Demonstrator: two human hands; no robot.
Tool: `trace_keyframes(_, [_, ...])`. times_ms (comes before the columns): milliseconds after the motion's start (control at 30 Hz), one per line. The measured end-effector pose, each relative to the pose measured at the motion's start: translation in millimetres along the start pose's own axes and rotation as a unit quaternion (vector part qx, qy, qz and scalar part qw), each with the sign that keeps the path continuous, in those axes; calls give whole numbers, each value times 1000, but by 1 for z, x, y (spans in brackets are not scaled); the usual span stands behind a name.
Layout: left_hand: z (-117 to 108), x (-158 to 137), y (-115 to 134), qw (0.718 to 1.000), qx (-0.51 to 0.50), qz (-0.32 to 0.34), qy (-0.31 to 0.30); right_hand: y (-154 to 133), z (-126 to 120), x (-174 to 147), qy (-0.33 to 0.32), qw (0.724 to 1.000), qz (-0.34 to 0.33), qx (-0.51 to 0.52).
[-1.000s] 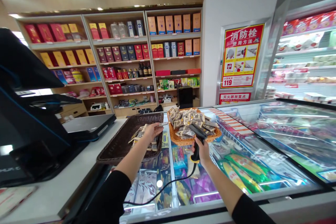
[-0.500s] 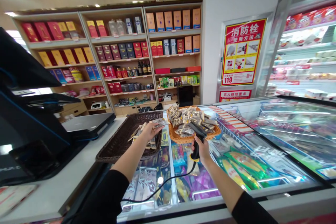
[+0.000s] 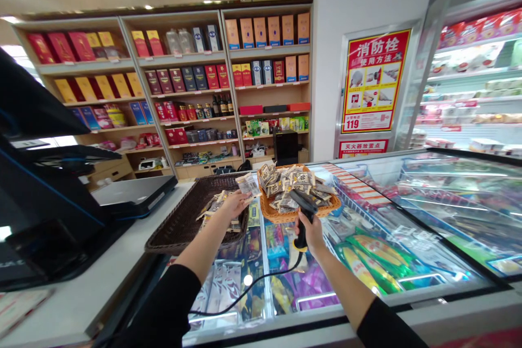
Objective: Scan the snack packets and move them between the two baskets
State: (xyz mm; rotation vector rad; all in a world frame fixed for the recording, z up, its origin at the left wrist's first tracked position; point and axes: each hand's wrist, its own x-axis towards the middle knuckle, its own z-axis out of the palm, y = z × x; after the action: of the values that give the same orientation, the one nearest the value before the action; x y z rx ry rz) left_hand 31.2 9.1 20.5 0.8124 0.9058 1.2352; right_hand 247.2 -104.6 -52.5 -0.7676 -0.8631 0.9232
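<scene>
The left hand (image 3: 233, 206) pinches a packet (image 3: 248, 185) by its near edge, seemingly keeping its face exposed, over the dark wicker basket (image 3: 169, 228); the right hand (image 3: 312, 231) grips a barcode scanner (image 3: 305, 202), orange basket (image 3: 272, 216) just beyond.

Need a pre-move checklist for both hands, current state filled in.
1. Left hand has a packet: ok, held at its lower edge.
2. Right hand has the scanner: ok, gripped by the handle.
3. Packet and scanner apart: ok.
4. Cable clear of the left hand: ok.
5. Packet clear of the orange basket: cannot tell, edges meet in view.
6. Scanner trigger released: cannot tell, hidden.
</scene>
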Motion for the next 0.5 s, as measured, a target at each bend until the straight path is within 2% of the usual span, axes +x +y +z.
trace_keyframes(100, [-2, 2, -7, 998, 31, 51, -18, -1, 2, -5, -38, 996, -18, -74])
trace_keyframes(167, [-4, 4, -12, 995, 44, 89, -12, -1, 5, -9, -68, 987, -34, -144])
trace_keyframes(267, [-8, 8, -19, 985, 93, 143, -33, -1, 11, -12, -103, 969, -48, -217])
trace_keyframes(367, [-9, 11, -23, 969, 159, 175, -71, -3, 17, -14, -134, 962, -39, -234])
trace_keyframes(500, [-9, 15, -25, 965, 167, 184, -86, -3, 20, -15, -164, 966, 13, -202])
